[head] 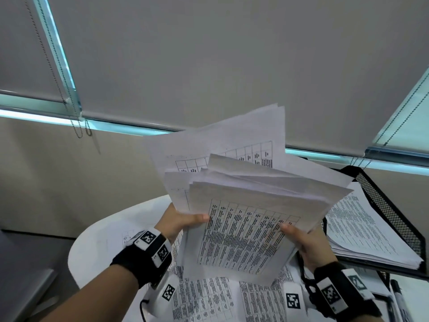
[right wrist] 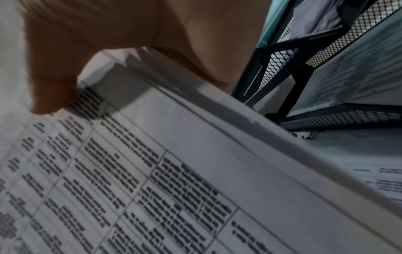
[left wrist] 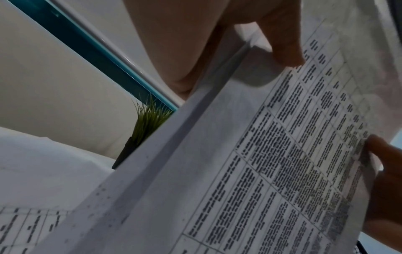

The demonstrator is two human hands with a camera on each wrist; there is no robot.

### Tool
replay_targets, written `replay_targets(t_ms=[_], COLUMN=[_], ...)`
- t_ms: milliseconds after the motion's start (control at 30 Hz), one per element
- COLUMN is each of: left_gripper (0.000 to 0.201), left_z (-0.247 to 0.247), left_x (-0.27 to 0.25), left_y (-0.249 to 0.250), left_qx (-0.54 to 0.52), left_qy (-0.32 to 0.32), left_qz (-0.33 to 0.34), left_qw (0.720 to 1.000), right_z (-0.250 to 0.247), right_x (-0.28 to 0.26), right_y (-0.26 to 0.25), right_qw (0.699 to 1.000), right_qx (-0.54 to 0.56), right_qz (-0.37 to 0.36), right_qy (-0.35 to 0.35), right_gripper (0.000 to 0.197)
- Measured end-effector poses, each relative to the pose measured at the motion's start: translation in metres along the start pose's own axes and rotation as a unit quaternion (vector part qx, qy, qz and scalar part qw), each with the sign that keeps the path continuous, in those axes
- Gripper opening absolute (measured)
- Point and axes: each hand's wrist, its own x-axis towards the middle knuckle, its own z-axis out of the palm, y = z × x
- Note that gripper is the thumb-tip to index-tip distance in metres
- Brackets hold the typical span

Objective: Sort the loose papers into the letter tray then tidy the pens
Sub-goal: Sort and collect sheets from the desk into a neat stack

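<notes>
**Both hands held one uneven sheaf of papers above the table**

Over a white round table (head: 97, 240), below grey roller blinds (head: 209, 54) with bead chains (head: 80, 126), the scene ran as follows from left to right. At the far left of the table a small green plant (left wrist: 150, 118) in a dark pot showed in the left wrist view. Printed sheets with tables (head: 209, 298) lay loose on the tabletop under the arms. The left hand (head: 183, 223) gripped the left edge of a lifted stack of papers (head: 250, 228), thumb on top and fingers curled beneath. The stack was fanned and uneven, its sheets too many to count, the top one a printed grid. The right hand (head: 306, 242) pinched its right edge, thumb pressed on the print. Each wrist carried one black band with white coded markers. To the right stood one black mesh letter tray (head: 392, 217), a thick pile of printed pages (head: 362, 233) lying in it. At the lower right edge lay one dark pen (head: 395, 289) on the table.
</notes>
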Motion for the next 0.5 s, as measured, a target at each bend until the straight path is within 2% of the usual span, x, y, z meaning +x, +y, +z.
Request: replay_targets(t_ms=[33, 100, 133, 167, 200, 300, 400, 500], left_gripper=[0.084, 0.087, 0.082, 0.074, 0.065, 0.049, 0.039, 0.031], left_z=[0.001, 0.006, 0.008, 0.009, 0.011, 0.013, 0.018, 0.026], left_x=[0.000, -0.001, -0.001, -0.001, 0.000, 0.001, 0.003, 0.005], left_y=[-0.001, 0.000, 0.000, 0.001, 0.002, 0.005, 0.003, 0.006], left_qx=[0.000, 0.005, 0.010, 0.014, 0.017, 0.044, 0.076, 0.081], left_qy=[-0.006, -0.018, -0.023, -0.027, -0.034, -0.047, -0.029, 0.012], left_qz=[0.002, 0.001, 0.001, -0.001, -0.001, -0.011, -0.009, -0.003], left_qw=[1.000, 1.000, 1.000, 1.000, 0.999, 0.998, 0.997, 0.997], right_z=[-0.001, -0.003, -0.003, -0.004, -0.003, 0.003, 0.013, 0.023], right_x=[0.000, 0.000, -0.001, -0.001, -0.001, 0.001, 0.002, 0.002], right_y=[0.001, 0.004, 0.004, 0.006, 0.005, 0.004, 0.004, -0.005], right_qw=[1.000, 1.000, 1.000, 1.000, 1.000, 1.000, 1.000, 1.000], right_qx=[-0.003, -0.008, -0.010, -0.009, -0.003, 0.005, 0.018, 0.025], right_qz=[-0.003, -0.011, -0.014, -0.020, -0.026, -0.014, 0.001, -0.002], right_qy=[-0.002, 0.001, 0.002, -0.001, -0.011, -0.014, -0.016, 0.012], right_gripper=[0.092, 0.047, 0.032, 0.027, 0.031, 0.066, 0.072, 0.087])
